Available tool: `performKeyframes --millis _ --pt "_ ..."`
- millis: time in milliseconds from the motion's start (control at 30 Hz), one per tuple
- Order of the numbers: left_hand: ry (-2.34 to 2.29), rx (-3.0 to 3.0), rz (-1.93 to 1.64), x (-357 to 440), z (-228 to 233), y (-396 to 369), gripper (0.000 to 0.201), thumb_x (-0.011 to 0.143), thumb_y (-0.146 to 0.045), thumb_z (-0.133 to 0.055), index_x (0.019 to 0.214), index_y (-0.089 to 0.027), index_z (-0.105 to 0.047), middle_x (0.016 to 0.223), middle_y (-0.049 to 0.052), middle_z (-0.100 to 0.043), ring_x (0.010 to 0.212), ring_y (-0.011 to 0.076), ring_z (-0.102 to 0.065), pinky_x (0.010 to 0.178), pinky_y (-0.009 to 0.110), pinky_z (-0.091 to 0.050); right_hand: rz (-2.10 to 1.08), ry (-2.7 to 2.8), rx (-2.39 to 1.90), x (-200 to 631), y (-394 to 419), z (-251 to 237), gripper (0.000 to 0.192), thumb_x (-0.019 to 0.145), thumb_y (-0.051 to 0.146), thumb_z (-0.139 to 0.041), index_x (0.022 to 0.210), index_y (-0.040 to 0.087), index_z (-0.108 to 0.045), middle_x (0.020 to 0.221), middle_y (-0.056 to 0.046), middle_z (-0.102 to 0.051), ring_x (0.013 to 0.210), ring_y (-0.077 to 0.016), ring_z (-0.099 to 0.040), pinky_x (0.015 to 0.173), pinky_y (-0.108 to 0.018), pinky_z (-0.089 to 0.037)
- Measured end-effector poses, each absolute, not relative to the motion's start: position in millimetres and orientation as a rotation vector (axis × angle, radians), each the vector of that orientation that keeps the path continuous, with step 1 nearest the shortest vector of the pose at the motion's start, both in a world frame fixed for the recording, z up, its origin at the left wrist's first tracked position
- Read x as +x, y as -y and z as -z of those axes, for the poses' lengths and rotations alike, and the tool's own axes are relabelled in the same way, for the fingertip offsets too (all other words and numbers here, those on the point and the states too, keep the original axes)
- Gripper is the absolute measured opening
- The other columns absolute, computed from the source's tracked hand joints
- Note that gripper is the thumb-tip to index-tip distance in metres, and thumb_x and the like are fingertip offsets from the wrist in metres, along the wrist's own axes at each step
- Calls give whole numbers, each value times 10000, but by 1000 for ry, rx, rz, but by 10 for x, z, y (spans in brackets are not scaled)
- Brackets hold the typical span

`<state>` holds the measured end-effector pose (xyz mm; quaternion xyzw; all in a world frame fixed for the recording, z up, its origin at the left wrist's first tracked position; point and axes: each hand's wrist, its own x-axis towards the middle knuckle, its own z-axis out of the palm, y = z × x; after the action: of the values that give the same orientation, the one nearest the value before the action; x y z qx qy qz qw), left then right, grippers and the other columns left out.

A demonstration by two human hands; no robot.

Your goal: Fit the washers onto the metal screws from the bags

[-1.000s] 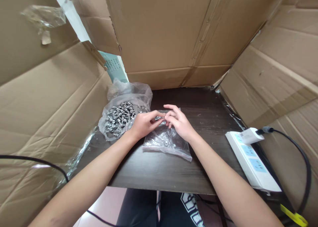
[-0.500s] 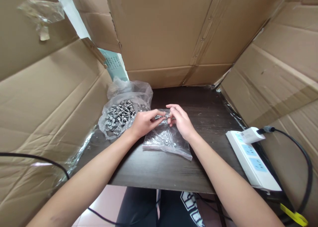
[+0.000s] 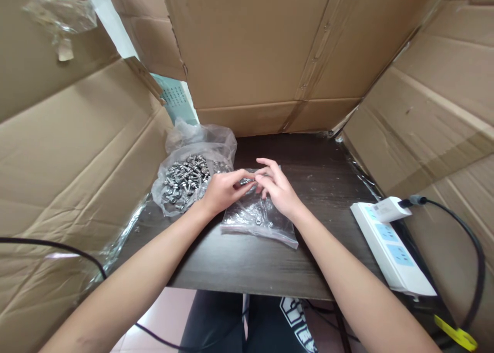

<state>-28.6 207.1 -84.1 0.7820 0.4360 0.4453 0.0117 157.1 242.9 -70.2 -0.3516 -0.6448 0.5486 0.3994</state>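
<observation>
My left hand (image 3: 222,192) pinches a small metal screw (image 3: 244,181) between thumb and forefinger. My right hand (image 3: 278,188) meets it fingertip to fingertip and touches the same screw's end. Both hands hover over a flat clear plastic bag (image 3: 258,220) lying on the dark wooden table (image 3: 247,265); a few small metal pieces lie inside it. To the left of my left hand, an open crumpled plastic bag (image 3: 193,175) holds a heap of several silver screws.
Cardboard sheets (image 3: 254,49) wall in the table on the left, back and right. A white power strip (image 3: 389,245) with a plugged-in adapter and black cable lies at the right edge. A black cable (image 3: 57,247) crosses the left cardboard.
My hands stay together over the flat bag; the right fingers have shifted slightly around the screw. The camera has tilted a little.
</observation>
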Motion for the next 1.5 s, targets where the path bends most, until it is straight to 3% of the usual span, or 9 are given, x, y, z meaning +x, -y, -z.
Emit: performKeyframes --millis 167,533,700,767,867,1000,1133,1333,1500 --pt "-1370 2413 -1379 -285 842 -2065 108 960 -280 -698 1018 -197 -735 850 -19 -801 556 77 -682 549 162 -473 -1415 1610 -889 1581 -2444 689 396 894 497 -601 1185 230 -579 771 10 -599 642 -157 -569 543 -286 -439" --pt "-1408 2418 -1359 -308 875 -2105 145 978 -300 -669 1049 -197 -744 966 19 -806 556 81 -654 579 188 -502 -1263 1657 -872 1573 -2454 729 489 774 353 -738 1206 238 -539 995 -40 -653 861 -193 -632 622 -294 -489" --pt "-1412 2435 -1385 -307 868 -2105 148 976 -319 -676 986 -186 -740 893 17 -781 562 82 -634 577 192 -490 -1244 1664 -974 1589 -2427 696 325 950 440 -542 1194 227 -563 662 46 -543 562 -134 -527 562 -292 -457" --pt "-1397 2439 -1391 -309 866 -2103 143 977 -312 -674 991 -186 -741 890 16 -778 569 82 -633 578 191 -487 -1272 1657 -970 1595 -2425 686 368 938 455 -547 1231 231 -552 729 30 -576 591 -143 -557 537 -285 -456" --pt "-1364 2463 -1398 -307 865 -2100 124 976 -283 -673 1012 -189 -746 892 14 -779 573 80 -633 573 186 -480 -1333 1675 -907 1591 -2431 692 556 826 424 -694 1314 242 -499 915 -5 -641 717 -165 -630 549 -282 -481" --pt "-1331 2475 -1419 -301 866 -2100 103 966 -262 -689 1005 -185 -746 926 19 -785 576 74 -628 569 180 -477 -1369 1643 -971 1581 -2443 715 409 919 487 -568 1233 225 -554 701 44 -581 554 -130 -558 528 -280 -459" --pt "-1315 2472 -1394 -306 867 -2103 113 976 -265 -676 1019 -195 -752 919 19 -776 584 76 -620 574 183 -477 -1362 1652 -910 1585 -2455 714 468 841 452 -694 1223 231 -539 886 3 -634 670 -139 -625 515 -255 -469" --pt "-1357 2407 -1363 -299 854 -2103 150 978 -258 -660 1079 -199 -754 1000 44 -780 579 75 -616 589 191 -494 -1441 1569 -806 1598 -2492 726 604 764 440 -794 1248 248 -486 933 1 -621 801 -174 -664 643 -332 -601" --pt "-1363 2385 -1343 -311 852 -2107 132 951 -255 -692 1053 -194 -750 992 39 -778 572 72 -618 590 191 -496 -1444 1562 -773 1598 -2508 742 590 723 372 -825 1211 243 -519 982 -16 -643 877 -183 -676 790 -383 -613"
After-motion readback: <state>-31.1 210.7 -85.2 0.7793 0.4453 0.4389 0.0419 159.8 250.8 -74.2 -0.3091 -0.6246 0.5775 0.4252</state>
